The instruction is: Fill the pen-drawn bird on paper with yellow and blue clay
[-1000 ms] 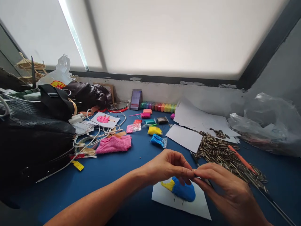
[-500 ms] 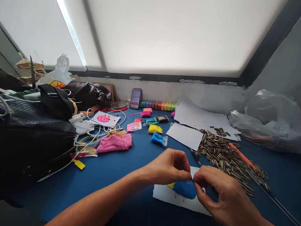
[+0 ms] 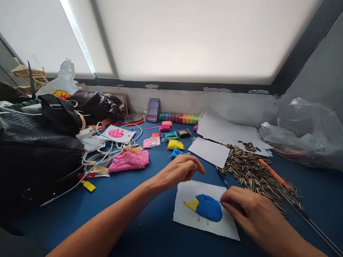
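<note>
A white sheet of paper [image 3: 184, 223] lies on the table, with a blue clay shape [image 3: 209, 208] pressed onto it. At the left end of the blue is a pointed yellow clay piece [image 3: 191, 204]; short pencil lines run below. My right hand [image 3: 249, 208] pinches thumb and forefinger together at the blue shape's right edge. What it holds is too small and covered to make out. Over the paper's upper left edge hovers my left hand [image 3: 183, 169], fingers loosely bent and apart, with nothing visible in them.
A heap of striped sunflower seeds [image 3: 246, 171] lies to the right, with an orange-handled tool [image 3: 273, 174] on it. Behind are white sheets [image 3: 210, 151] and clay packets [image 3: 175, 144]. Cables, a pink cloth [image 3: 130, 160] and a black bag [image 3: 40, 157] occupy the left.
My left hand has parted from the right, moving up and left, and its fingers have loosened. My right hand stays pinched near the blue clay, which is now more fully visible.
</note>
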A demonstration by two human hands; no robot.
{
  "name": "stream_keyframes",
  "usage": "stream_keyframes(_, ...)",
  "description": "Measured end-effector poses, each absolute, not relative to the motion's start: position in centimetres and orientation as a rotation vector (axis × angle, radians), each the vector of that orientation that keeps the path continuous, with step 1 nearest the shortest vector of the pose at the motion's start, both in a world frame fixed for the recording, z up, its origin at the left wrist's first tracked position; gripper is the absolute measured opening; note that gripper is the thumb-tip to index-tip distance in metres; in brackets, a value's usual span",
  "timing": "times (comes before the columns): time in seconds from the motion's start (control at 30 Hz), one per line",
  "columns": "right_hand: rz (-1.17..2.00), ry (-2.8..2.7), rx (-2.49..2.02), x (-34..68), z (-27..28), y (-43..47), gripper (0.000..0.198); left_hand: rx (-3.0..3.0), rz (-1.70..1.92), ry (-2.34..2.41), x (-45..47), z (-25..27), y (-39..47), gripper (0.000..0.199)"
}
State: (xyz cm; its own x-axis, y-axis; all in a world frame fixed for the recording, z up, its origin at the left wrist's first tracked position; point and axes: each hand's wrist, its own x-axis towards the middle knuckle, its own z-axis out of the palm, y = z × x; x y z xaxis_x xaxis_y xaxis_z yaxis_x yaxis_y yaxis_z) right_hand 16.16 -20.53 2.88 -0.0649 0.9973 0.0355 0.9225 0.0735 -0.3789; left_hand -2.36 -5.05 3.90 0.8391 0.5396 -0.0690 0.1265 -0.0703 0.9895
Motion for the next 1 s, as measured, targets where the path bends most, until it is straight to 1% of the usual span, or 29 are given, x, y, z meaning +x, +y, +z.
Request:
stream_keyframes(0.13, 0.331, -2.047, -1.989, 15.7, 2.5, -20.4, 0.02, 2.018, 0.199, 0.527, -2.7, 4.3, -5.7, 0.026)
stream_keyframes(0.27, 0.217, -2.043, -1.974, 15.3, 2.0, -20.4, 0.019, 2.354, 0.033, 0.458, -2.7, 4.5, -6.7, 0.052)
stream_keyframes(0.33, 0.151, -2.077, -1.933, 15.1, 1.9, -20.4, 0.019, 2.422, -0.06, 0.442, -2.5, 4.3, -7.0, 0.059)
stream_keyframes(0.43, 0.006, -2.144, -1.878, 15.0, 1.7, -20.4, 0.02, 2.479, -0.139, 0.42, -2.3, 4.0, -7.3, 0.064)
stream_keyframes(0.57, -0.148, -2.181, -1.844, 14.9, 1.5, -20.3, 0.024, 2.508, -0.16, 0.401, -2.2, 3.8, -7.3, 0.064)
stream_keyframes(0.8, -0.093, -2.257, -1.832, 14.7, 1.9, -20.7, 0.027, 2.529, -0.188, 0.398, -2.3, 3.7, -7.3, 0.059)
stream_keyframes(0.9, -0.163, -2.305, -1.808, 15.1, 2.1, -21.2, 0.029, 2.52, -0.19, 0.396, -2.3, 3.7, -7.3, 0.059)
stream_keyframes(1.0, -0.227, -2.331, -1.784, 15.7, 2.2, -21.8, 0.028, 2.506, -0.198, 0.41, -2.3, 3.9, -7.3, 0.06)
